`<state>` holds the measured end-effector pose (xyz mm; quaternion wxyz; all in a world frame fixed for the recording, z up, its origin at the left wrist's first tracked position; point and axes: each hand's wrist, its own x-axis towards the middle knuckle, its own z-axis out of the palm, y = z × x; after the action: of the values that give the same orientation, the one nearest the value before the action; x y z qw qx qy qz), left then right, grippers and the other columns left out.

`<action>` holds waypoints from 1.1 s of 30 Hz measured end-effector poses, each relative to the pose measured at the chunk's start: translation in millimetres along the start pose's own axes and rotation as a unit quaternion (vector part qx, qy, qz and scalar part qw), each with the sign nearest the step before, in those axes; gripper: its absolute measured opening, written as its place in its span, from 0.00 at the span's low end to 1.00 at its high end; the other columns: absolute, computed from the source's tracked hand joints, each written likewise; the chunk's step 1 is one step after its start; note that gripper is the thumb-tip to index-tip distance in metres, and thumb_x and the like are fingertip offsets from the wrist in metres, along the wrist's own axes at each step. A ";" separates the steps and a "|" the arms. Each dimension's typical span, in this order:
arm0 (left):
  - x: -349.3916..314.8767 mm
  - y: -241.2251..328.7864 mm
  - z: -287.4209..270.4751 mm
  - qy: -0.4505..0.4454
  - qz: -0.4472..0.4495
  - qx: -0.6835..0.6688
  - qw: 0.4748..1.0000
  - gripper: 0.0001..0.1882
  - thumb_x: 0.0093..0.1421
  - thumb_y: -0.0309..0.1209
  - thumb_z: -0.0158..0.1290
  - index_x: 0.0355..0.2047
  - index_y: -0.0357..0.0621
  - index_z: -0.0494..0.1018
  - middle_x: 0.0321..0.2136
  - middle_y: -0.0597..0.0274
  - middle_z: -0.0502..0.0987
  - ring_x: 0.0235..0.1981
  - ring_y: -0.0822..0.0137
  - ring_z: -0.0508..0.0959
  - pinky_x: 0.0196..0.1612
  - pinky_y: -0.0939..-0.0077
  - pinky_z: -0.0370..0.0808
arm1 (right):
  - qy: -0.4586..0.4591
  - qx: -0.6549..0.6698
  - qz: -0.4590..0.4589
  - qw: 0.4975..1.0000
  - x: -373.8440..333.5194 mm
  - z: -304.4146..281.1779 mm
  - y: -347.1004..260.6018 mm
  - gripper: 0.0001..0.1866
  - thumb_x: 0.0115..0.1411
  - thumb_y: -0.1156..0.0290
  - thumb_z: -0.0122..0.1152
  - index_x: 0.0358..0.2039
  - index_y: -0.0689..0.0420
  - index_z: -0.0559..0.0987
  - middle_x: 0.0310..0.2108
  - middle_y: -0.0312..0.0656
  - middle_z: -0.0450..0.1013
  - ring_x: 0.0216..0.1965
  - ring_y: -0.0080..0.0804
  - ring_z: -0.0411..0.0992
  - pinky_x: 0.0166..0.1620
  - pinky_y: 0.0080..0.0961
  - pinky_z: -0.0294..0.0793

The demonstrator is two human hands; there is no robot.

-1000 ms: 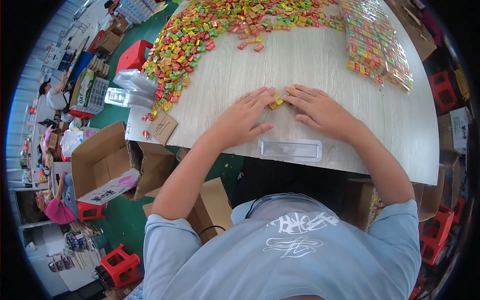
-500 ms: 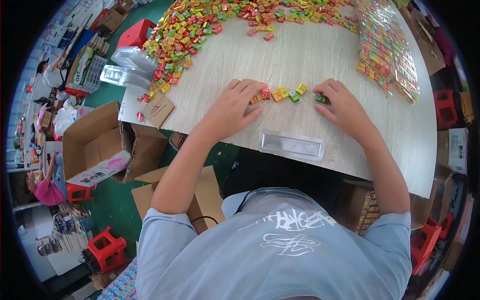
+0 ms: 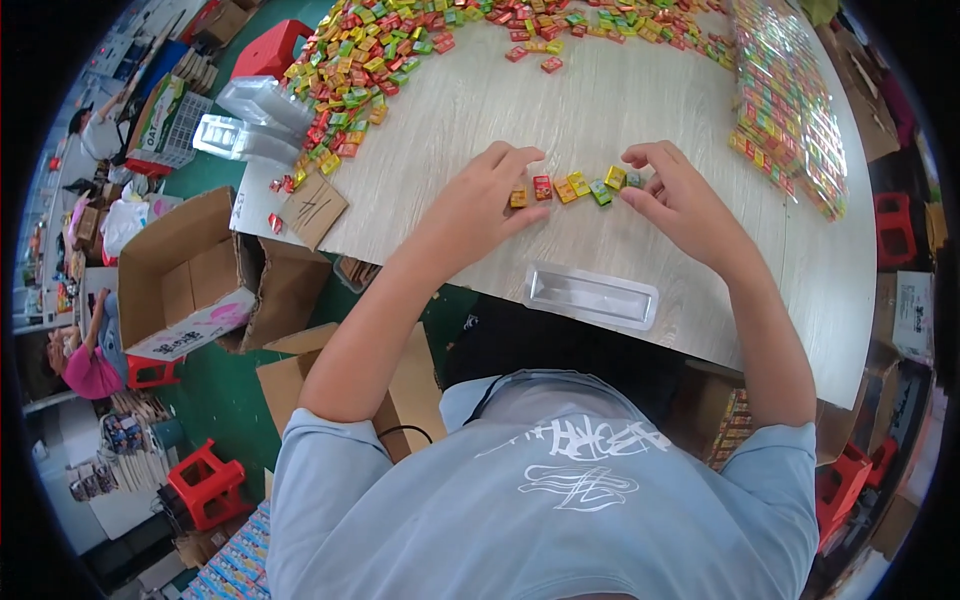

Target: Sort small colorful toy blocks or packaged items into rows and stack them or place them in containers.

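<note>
Head view, looking down past the blue shirt (image 3: 450, 500): what are the hands doing from where you stand?

Well, the left hand (image 3: 482, 203) has its fingers parted, thumb away from the rest, with an orange block (image 3: 518, 198) in the gap. I can't tell whether they touch it.

And the right hand (image 3: 690, 207)?

Curled fingers, at a blurred greenish block (image 3: 633, 180). Whether they grip it, I can't tell.

What's between the hands?

An uneven row on the pale counter (image 3: 480, 110): a red block (image 3: 542, 188), two yellowish blocks (image 3: 579, 184) side by side, a green block (image 3: 600, 192), then a yellow block (image 3: 615, 179) just beside the greenish one.

Anything closer to the person?

A clear plastic tray (image 3: 590, 297), by the counter's near edge. Past the hands, a colourful heap (image 3: 385, 45) spreads along the far side and down the left, and film-wrapped packs (image 3: 775, 100) lie at the right.
</note>
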<state>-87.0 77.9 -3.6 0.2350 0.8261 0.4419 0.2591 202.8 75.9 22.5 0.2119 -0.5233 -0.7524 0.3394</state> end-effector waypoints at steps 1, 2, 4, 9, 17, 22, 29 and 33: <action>1.2 -1.4 1.2 0.003 0.023 0.005 1.000 0.28 0.63 0.36 0.66 0.61 0.45 0.71 0.44 0.56 0.76 0.38 0.59 0.79 0.44 0.65 0.79 | -0.005 0.000 -0.003 1.000 2.4 -0.6 -2.3 0.21 0.69 0.68 0.65 0.59 0.58 0.74 0.49 0.41 0.69 0.35 0.25 0.70 0.43 0.25 0.74; 3.4 -1.2 2.9 0.003 0.021 0.003 1.000 0.28 0.63 0.36 0.66 0.61 0.45 0.71 0.44 0.56 0.76 0.38 0.59 0.79 0.44 0.65 0.79 | -0.016 -0.005 0.002 1.000 3.3 -1.4 -4.4 0.20 0.69 0.69 0.65 0.58 0.58 0.74 0.50 0.41 0.69 0.36 0.25 0.70 0.44 0.25 0.74; 7.6 1.3 3.7 -0.008 0.034 0.017 0.999 0.27 0.62 0.36 0.67 0.60 0.45 0.72 0.45 0.55 0.76 0.39 0.55 0.80 0.45 0.64 0.79 | -0.029 -0.010 0.006 1.000 5.4 1.2 -5.0 0.19 0.69 0.70 0.65 0.58 0.59 0.75 0.50 0.41 0.69 0.37 0.24 0.71 0.44 0.25 0.74; 10.3 0.9 4.3 -0.023 0.052 0.013 0.998 0.26 0.62 0.36 0.67 0.58 0.44 0.73 0.45 0.54 0.75 0.41 0.54 0.80 0.47 0.64 0.79 | -0.022 -0.102 -0.071 0.992 9.7 3.2 8.9 0.15 0.66 0.75 0.64 0.53 0.59 0.77 0.48 0.40 0.71 0.38 0.29 0.72 0.43 0.25 0.74; 13.5 2.9 4.4 -0.033 0.060 0.002 0.998 0.23 0.62 0.32 0.66 0.56 0.43 0.75 0.45 0.54 0.75 0.44 0.53 0.79 0.48 0.63 0.78 | -0.029 -0.077 -0.084 0.993 4.9 -1.1 6.2 0.19 0.65 0.74 0.66 0.56 0.56 0.77 0.49 0.41 0.72 0.44 0.36 0.76 0.48 0.31 0.78; 21.1 2.9 12.6 -0.021 0.086 0.033 0.996 0.21 0.61 0.32 0.66 0.53 0.42 0.77 0.43 0.54 0.77 0.45 0.51 0.79 0.49 0.61 0.78 | 0.008 -0.111 -0.124 0.986 8.6 14.4 7.0 0.22 0.64 0.70 0.68 0.59 0.53 0.78 0.49 0.43 0.74 0.45 0.43 0.77 0.48 0.35 0.79; 25.6 13.1 16.9 -0.012 0.071 0.050 0.996 0.18 0.61 0.32 0.65 0.50 0.43 0.79 0.42 0.54 0.77 0.45 0.51 0.79 0.50 0.60 0.77 | 0.025 -0.143 -0.124 0.982 11.8 18.2 6.0 0.19 0.62 0.66 0.71 0.53 0.53 0.82 0.47 0.44 0.75 0.45 0.46 0.78 0.48 0.38 0.79; 27.7 15.5 18.3 -0.028 0.085 0.077 0.993 0.16 0.61 0.33 0.65 0.49 0.46 0.82 0.41 0.56 0.77 0.43 0.51 0.79 0.48 0.59 0.77 | 0.043 -0.135 -0.132 0.981 8.0 21.4 8.1 0.17 0.62 0.67 0.71 0.51 0.54 0.83 0.44 0.42 0.76 0.43 0.45 0.78 0.47 0.38 0.79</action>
<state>-52.8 90.9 -1.8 0.1604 0.8831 0.3822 0.2198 190.7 79.0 1.7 0.2139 -0.4574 -0.8440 0.1810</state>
